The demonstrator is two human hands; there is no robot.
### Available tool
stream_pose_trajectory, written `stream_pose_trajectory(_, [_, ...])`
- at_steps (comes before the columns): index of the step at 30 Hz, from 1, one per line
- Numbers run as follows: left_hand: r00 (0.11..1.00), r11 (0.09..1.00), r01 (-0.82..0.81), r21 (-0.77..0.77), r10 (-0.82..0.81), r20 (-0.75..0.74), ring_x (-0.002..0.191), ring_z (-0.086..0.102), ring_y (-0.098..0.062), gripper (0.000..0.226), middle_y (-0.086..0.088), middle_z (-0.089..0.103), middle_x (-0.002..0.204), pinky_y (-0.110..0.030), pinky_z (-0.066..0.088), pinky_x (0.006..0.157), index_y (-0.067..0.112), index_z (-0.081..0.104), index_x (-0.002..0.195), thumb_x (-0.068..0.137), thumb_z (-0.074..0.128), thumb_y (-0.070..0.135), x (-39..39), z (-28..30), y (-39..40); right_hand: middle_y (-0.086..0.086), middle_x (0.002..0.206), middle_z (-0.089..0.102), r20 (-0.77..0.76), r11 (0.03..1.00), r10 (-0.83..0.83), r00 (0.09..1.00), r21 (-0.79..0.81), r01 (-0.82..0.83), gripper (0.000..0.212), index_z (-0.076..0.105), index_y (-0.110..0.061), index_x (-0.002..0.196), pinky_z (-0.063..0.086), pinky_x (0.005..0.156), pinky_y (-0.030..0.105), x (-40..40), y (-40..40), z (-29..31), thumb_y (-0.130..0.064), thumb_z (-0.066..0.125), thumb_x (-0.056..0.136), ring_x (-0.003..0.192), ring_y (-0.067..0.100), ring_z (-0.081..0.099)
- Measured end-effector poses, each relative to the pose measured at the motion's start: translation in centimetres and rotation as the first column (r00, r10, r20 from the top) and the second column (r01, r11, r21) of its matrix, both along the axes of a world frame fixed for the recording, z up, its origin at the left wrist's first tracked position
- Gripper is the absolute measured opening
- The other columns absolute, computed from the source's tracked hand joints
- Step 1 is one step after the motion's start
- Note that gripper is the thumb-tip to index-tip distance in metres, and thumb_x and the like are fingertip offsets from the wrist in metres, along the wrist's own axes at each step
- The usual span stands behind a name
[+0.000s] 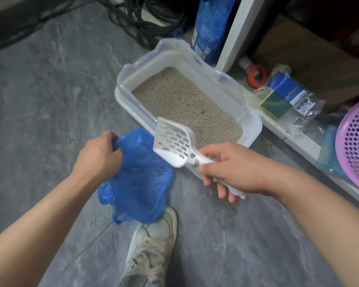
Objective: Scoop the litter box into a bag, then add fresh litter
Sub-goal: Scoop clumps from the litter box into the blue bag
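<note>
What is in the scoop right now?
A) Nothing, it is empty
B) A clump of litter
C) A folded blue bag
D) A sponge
A: the slotted scoop, held by its handle in the right hand, shows bare white plastic, hanging over the near edge of the litter box, beside the blue bag held by the left hand.

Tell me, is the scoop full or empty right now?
Empty. The scoop, held in the right hand above the box, shows bare slots with no litter on it.

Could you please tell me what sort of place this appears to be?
Probably a home utility or storage corner: grey marbled floor, coiled dark cables, a white plastic litter box, and a pink perforated plastic basket.
</note>
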State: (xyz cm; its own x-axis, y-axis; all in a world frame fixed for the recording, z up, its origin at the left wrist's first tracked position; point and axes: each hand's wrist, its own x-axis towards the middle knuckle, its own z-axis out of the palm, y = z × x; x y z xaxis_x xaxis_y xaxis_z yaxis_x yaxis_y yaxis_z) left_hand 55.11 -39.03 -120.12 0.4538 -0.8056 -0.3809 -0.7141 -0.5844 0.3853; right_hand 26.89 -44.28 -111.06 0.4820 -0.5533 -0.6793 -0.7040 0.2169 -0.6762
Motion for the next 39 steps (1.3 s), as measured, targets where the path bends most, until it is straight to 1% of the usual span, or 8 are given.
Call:
stream_pose_trajectory(3, [0.992, 0.999, -0.044, 0.025, 0.046, -0.118, 0.072, 0.073, -0.030, 0.022, -0.007, 0.071, 0.090, -0.044, 0.062, 0.069, 0.023, 0.057, 0.103, 0.084, 0.046, 0.025, -0.2, 0.3, -0.1, 0.005, 0.076, 0.071, 0.084, 0.957, -0.215, 0.973, -0.182, 0.227, 0.005, 0.063, -0.020, 0.100, 0.049, 0.045, 0.031, -0.3, -0.6, -1.0, -0.020, 0.058, 0.098, 0.049, 0.016, 0.060])
stream_pose_trajectory(6, [0.962, 0.993, -0.076, 0.087, 0.096, -0.254, 0.067, 0.075, -0.031, 0.022, -0.005, 0.067, 0.096, -0.048, 0.064, 0.060, 0.020, 0.055, 0.111, 0.089, 0.052, 0.022, -0.8, 0.8, -0.3, -0.004, 0.088, 0.074, 0.049, 0.881, -0.357, 0.933, -0.315, 0.354, 0.004, 0.055, -0.025, 0.097, 0.056, 0.079, 0.045, -1.2, -1.1, -4.0, -0.028, 0.055, 0.099, 0.079, 0.012, 0.070])
stream_pose_trajectory(12, [0.996, 0.984, 0.093, 0.150, -0.089, -0.030, 0.116, 0.062, -0.033, 0.091, -0.008, 0.068, 0.124, -0.045, 0.052, 0.097, 0.020, 0.054, 0.134, 0.071, 0.040, 0.084, -1.0, 2.1, -1.5, 0.001, 0.104, 0.065, -0.114, 0.908, -0.327, 0.938, -0.313, 0.278, 0.015, 0.053, -0.020, 0.104, 0.046, 0.081, 0.035, -0.8, 0.5, -8.5, -0.034, 0.054, 0.099, 0.096, 0.021, 0.059])
stream_pose_trajectory(19, [0.908, 0.992, -0.108, -0.057, 0.076, -0.413, 0.089, 0.059, -0.011, 0.085, 0.011, 0.055, 0.100, -0.027, 0.044, 0.071, 0.017, 0.037, 0.153, 0.089, 0.060, 0.067, -4.8, 1.3, -5.3, -0.005, 0.088, 0.056, -0.089, 0.905, -0.351, 0.932, -0.290, 0.313, 0.015, 0.051, -0.021, 0.099, 0.040, 0.068, 0.033, 0.5, 1.5, -9.5, -0.035, 0.055, 0.098, 0.084, 0.018, 0.053])
stream_pose_trajectory(25, [0.871, 0.972, -0.202, -0.118, 0.124, -0.476, 0.144, 0.040, -0.021, 0.103, -0.002, 0.035, 0.162, -0.031, 0.038, 0.107, 0.020, 0.014, 0.163, 0.086, 0.070, 0.060, -6.5, -0.1, -5.3, -0.004, 0.109, 0.065, -0.062, 0.893, -0.389, 0.919, -0.269, 0.360, 0.015, 0.050, -0.025, 0.108, 0.044, 0.074, 0.030, 1.3, 2.1, -9.8, -0.037, 0.052, 0.099, 0.097, 0.019, 0.059])
stream_pose_trajectory(31, [0.832, 0.951, -0.288, -0.110, 0.192, -0.520, 0.119, 0.046, -0.012, 0.087, -0.001, 0.040, 0.159, -0.029, 0.040, 0.095, 0.030, 0.014, 0.163, 0.092, 0.063, 0.044, -5.0, -0.5, -5.8, -0.005, 0.105, 0.064, 0.003, 0.918, -0.374, 0.927, -0.138, 0.371, 0.021, 0.056, -0.024, 0.113, 0.049, 0.077, 0.033, 3.1, 2.4, -9.7, -0.037, 0.056, 0.097, 0.090, 0.015, 0.061])
stream_pose_trajectory(35, [0.830, 0.958, -0.271, -0.090, 0.186, -0.526, 0.144, 0.040, -0.019, 0.089, 0.005, 0.032, 0.164, -0.038, 0.038, 0.114, 0.035, 0.019, 0.162, 0.087, 0.067, 0.048, -2.9, -0.8, -5.6, -0.003, 0.107, 0.069, -0.003, 0.935, -0.349, 0.937, -0.071, 0.348, 0.023, 0.057, -0.029, 0.105, 0.054, 0.090, 0.046, 4.2, 1.6, -9.1, -0.044, 0.057, 0.087, 0.099, 0.020, 0.066])
stream_pose_trajectory(39, [0.850, 0.968, -0.229, -0.103, 0.148, -0.505, 0.149, 0.033, -0.018, 0.096, 0.008, 0.029, 0.166, -0.038, 0.032, 0.117, 0.031, 0.023, 0.161, 0.083, 0.070, 0.062, -1.9, -0.8, -4.7, 0.010, 0.090, 0.072, -0.023, 0.895, -0.440, 0.898, -0.101, 0.435, 0.003, 0.057, -0.028, 0.100, 0.062, 0.059, 0.043, 1.8, -0.7, -7.1, -0.025, 0.056, 0.101, 0.079, 0.025, 0.074])
